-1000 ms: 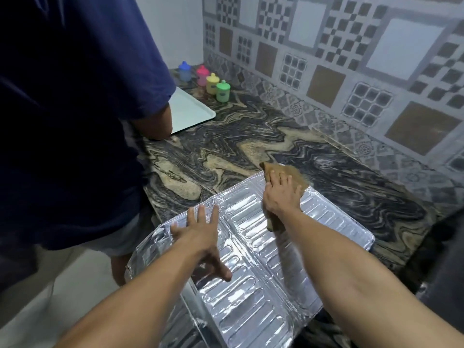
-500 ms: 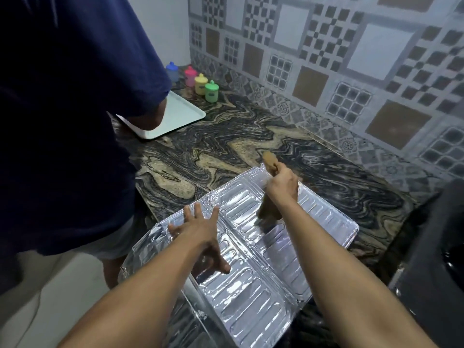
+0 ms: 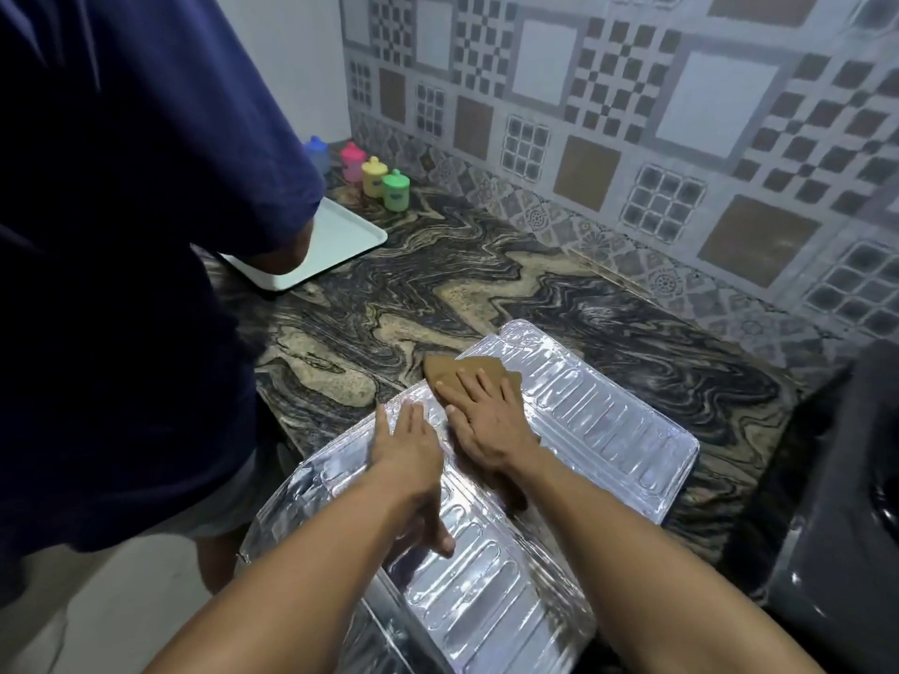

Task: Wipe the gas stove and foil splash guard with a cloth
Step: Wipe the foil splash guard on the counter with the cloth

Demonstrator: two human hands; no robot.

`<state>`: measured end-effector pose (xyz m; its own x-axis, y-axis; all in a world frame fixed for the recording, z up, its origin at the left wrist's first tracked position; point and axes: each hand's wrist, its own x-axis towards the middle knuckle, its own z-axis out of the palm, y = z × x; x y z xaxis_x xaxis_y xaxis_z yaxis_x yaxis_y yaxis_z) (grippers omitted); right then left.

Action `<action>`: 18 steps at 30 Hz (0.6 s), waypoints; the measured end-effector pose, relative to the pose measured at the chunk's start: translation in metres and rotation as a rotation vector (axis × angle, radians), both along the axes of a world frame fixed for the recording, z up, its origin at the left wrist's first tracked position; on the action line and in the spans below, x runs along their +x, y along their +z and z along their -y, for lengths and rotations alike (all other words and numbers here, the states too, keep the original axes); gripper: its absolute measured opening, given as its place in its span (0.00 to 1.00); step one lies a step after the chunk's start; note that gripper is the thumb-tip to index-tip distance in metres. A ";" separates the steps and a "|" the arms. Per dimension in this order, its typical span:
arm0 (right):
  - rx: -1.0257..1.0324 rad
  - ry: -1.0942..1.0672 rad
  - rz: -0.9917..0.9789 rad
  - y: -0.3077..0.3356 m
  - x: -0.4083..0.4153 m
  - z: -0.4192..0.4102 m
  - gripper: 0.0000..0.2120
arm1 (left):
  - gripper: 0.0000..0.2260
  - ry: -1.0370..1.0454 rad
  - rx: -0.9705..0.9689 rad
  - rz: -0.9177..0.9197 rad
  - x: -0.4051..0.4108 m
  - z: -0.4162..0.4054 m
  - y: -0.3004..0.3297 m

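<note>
The silver foil splash guard [image 3: 608, 420] lies flat and unfolded on the marbled counter, one panel hanging over the front edge. A brown cloth [image 3: 457, 372] rests on its far left corner. My right hand [image 3: 486, 415] presses flat on the cloth with straight fingers. Beside it, my left hand [image 3: 408, 449] lies flat on the foil panel and holds it down. The black gas stove [image 3: 836, 503] shows at the right edge.
A person in a dark blue shirt [image 3: 121, 235] stands close on the left at the counter. A white tray [image 3: 335, 240] and several coloured lidded jars [image 3: 384, 182] sit at the back left. A patterned tile wall [image 3: 632, 138] runs behind the marbled counter [image 3: 438, 294].
My right hand lifted the bunched cloth, then laid it flat further left on the foil. My left hand slid forward on the foil, closer to the right hand.
</note>
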<state>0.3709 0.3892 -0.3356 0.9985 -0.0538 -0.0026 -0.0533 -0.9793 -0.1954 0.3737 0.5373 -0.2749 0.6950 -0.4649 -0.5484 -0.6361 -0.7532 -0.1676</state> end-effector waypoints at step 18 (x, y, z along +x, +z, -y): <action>0.144 -0.675 0.140 0.007 0.021 0.048 0.34 | 0.68 0.033 -0.057 -0.091 0.005 0.006 -0.009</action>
